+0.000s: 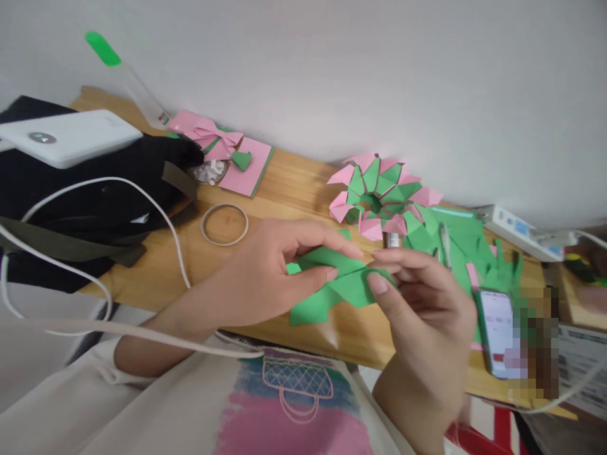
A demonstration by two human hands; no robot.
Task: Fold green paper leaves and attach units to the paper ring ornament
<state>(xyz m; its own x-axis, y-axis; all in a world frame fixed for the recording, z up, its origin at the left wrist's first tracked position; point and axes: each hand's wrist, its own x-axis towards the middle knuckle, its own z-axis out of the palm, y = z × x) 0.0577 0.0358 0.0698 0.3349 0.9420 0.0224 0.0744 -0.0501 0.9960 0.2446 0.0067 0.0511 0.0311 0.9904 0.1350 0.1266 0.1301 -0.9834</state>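
Between both hands, above the table's front part, is a folded piece of green paper [353, 284]. My left hand [284, 272] pinches its left part, thumb on top and fingers behind. The right end is held between the thumb and fingers of my right hand [422, 303]. Another green paper [308, 309] shows beneath the folded piece, below my left thumb. Behind the hands stands a ring of green and pink folded paper pieces [372, 196].
Green papers [462, 234] and a phone [496, 332] lie at the right, near a power strip [521, 234]. A tape ring [224, 224], pink paper squares [251, 167], a black bag [142, 170], a white power bank [80, 136] and white cables are at the left.
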